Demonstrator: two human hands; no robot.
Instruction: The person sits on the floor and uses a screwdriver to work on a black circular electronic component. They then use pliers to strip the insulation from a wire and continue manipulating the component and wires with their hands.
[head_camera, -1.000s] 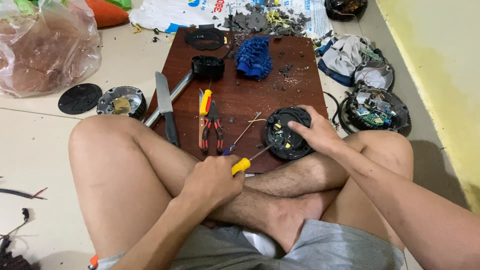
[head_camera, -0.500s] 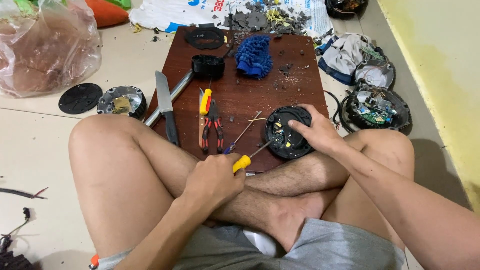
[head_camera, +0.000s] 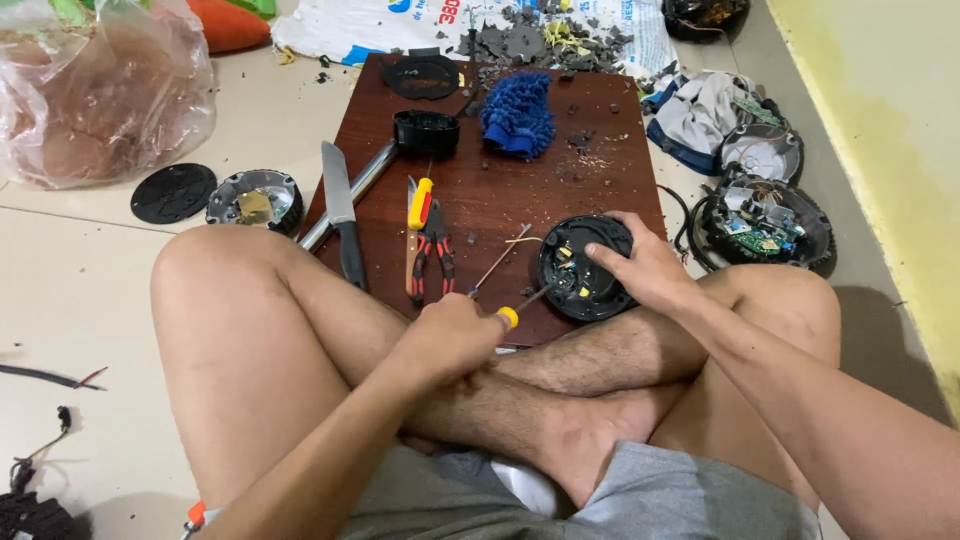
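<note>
Centre frame: left hand (head_camera: 450, 335) clamps yellow-handled screwdriver (head_camera: 522, 305); right hand (head_camera: 640, 268) grips round black plastic housing (head_camera: 585, 268). Keep tip seated squarely.

dark wooden board (head_camera: 500, 200) on the tiled floor (head_camera: 80, 270): round black casing (head_camera: 585, 268) under the right fingers (head_camera: 600, 250), red pliers (head_camera: 432, 255) just beyond the left fingers (head_camera: 455, 315), knife (head_camera: 340, 210) and blue cloth (head_camera: 518, 115) farther off.
</note>
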